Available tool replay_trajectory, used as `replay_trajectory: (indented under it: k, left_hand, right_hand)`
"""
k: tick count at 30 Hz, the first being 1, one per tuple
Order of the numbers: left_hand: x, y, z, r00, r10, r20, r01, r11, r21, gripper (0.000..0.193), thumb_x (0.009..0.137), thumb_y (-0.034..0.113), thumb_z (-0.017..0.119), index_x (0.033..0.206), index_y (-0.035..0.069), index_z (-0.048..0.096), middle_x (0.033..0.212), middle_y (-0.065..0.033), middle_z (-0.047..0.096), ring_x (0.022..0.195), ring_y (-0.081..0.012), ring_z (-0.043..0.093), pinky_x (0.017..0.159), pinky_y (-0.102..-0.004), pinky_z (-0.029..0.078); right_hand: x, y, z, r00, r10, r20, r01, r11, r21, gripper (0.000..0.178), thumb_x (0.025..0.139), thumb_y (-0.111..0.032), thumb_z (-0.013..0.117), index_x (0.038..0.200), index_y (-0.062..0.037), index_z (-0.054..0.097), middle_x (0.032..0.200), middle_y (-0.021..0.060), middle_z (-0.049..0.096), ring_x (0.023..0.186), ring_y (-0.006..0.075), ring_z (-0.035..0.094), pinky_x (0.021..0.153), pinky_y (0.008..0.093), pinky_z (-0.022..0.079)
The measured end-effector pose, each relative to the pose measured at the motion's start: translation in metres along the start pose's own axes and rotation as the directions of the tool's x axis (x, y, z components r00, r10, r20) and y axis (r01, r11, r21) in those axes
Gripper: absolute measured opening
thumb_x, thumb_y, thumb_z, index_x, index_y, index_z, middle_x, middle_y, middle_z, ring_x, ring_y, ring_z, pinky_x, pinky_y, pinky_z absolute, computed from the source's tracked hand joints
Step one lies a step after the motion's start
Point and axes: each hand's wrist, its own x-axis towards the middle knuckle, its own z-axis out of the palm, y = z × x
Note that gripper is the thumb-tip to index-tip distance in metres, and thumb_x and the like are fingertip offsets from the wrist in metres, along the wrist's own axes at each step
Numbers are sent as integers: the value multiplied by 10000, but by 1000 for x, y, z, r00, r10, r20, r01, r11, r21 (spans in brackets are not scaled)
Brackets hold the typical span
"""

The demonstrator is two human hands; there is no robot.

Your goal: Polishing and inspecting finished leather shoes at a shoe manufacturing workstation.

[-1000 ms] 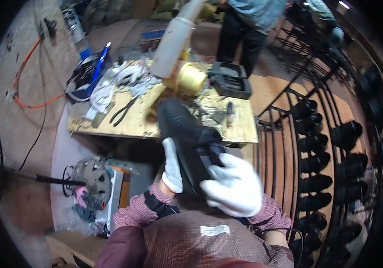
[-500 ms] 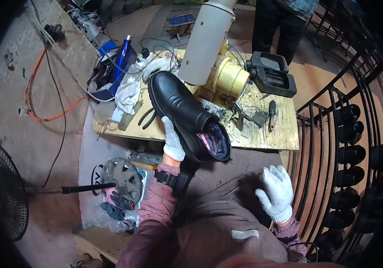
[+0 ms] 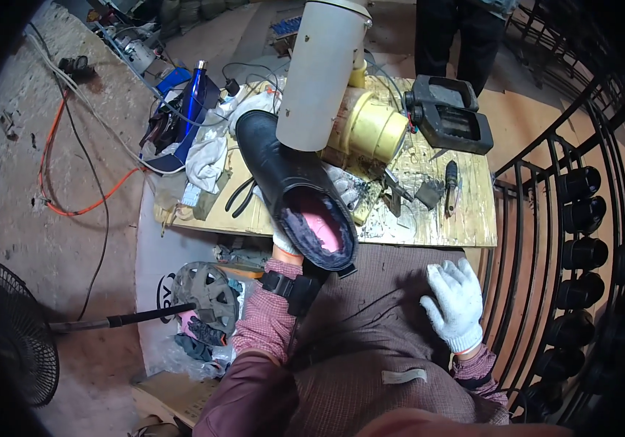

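Black shoe [image 3: 281, 162], in your left hand [image 3: 281, 242]

Item: one black shoe, dark fuzzy lining, pink insole. Location: above the near left part of your wooden desk [image 3: 476, 218], toe pointing away, opening toward you, heel out past the near edge.
Your left hand: white-gloved, gripping the shoe from beneath at its left side; fingers mostly hidden.
Your right hand [image 3: 455, 304]: white-gloved, holding nothing, fingers extended, thumb apart, over your lap.
Beside the shoe, left: black-handled pliers [image 3: 240, 198], white cloth [image 3: 207, 162].
Beyond and right: pale cylinder [image 3: 318, 73], its lower end overlapping the shoe in view; yellow round housing [image 3: 378, 131]; black two-part case [image 3: 449, 109]; dark-handled tool [image 3: 451, 182].
Desk's far left: blue bottle [image 3: 194, 95].
Far right: metal rack [image 3: 545, 135], dark shoes [image 3: 582, 255] in a column.
Far left: black fan [image 3: 21, 331].
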Motion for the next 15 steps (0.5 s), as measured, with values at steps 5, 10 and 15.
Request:
replay_trajectory:
  k: [5, 10, 15]
  left_hand:
    - [-5, -4, 14, 994, -37, 104, 44, 996, -72, 792, 978, 644, 361, 1464, 22, 423, 1392, -156, 553, 1212, -323, 577, 1071, -483, 465]
    - [-16, -11, 20, 976, -67, 209, 100, 983, -151, 708, 1029, 536, 363, 1455, -28, 413, 1409, -207, 534, 1255, -344, 559, 1122, -511, 429]
    - [-26, -17, -34, 979, -75, 187, 100, 987, -128, 680, 1022, 557, 395, 1469, 46, 428, 1410, -159, 543, 1288, -327, 535, 1123, -496, 416]
  right_hand:
    - [-8, -1, 0, 1000, -4, -21, 5, 1000, 19, 565, 775, -237, 720, 1263, 21, 600, 1102, 188, 674, 1031, 391, 620, 1008, 538, 424]
    - [-16, -3, 4, 1000, -1, -5, 1, 999, 47, 559, 787, -239, 709, 1264, 29, 595, 1095, 190, 672, 1005, 389, 620, 990, 524, 426]
    - [-17, -7, 6, 1000, 0, -1, 0, 1000, 26, 559, 815, -250, 702, 1296, 14, 593, 1118, 186, 666, 1023, 388, 614, 1010, 521, 421]
